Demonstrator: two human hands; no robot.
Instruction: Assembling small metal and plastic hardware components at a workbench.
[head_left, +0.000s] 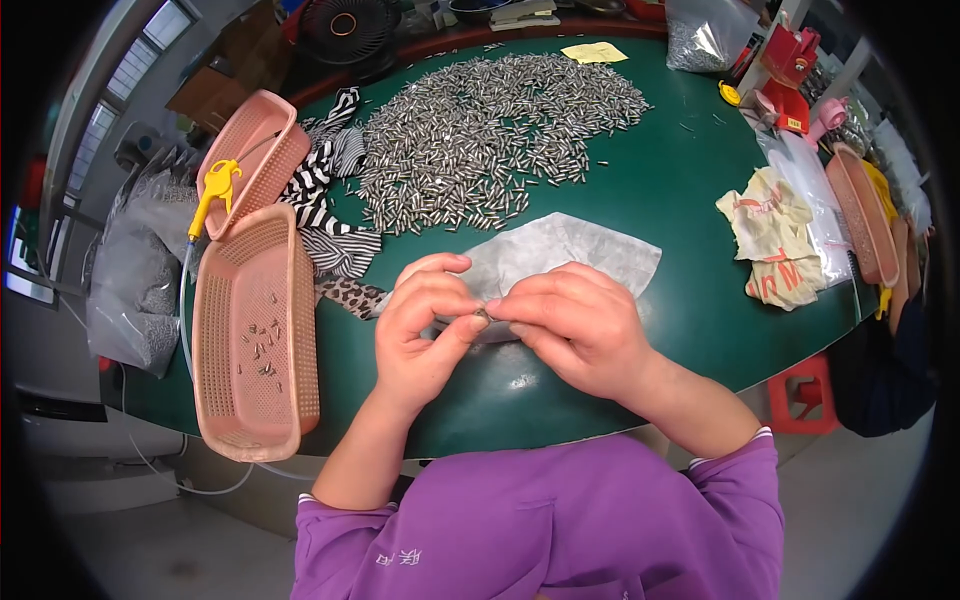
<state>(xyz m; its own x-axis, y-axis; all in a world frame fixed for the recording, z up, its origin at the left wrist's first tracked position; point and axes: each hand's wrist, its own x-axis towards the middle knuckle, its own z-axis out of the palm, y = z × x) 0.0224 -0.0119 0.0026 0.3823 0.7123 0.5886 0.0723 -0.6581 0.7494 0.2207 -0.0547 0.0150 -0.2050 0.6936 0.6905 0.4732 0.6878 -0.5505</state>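
Note:
My left hand (422,325) and my right hand (590,325) meet in front of me over the green table. Between their fingertips is a small metal part (481,313), mostly covered by the fingers. The left thumb and index finger pinch it, and the right fingertips press against it from the other side. Under and behind the hands lies a pale grey cloth (570,247). Beyond that spreads a large heap of small silvery metal pins (480,130). At the left, a pink plastic basket (299,330) has several similar pieces on its bottom.
A second pink basket (290,160) with a yellow air gun (217,190) stands behind the first. Striped rags (335,245) lie beside them. To the right are a crumpled beige cloth (770,235) and a narrow pink basket (860,220). A red stool (803,395) stands below the table edge.

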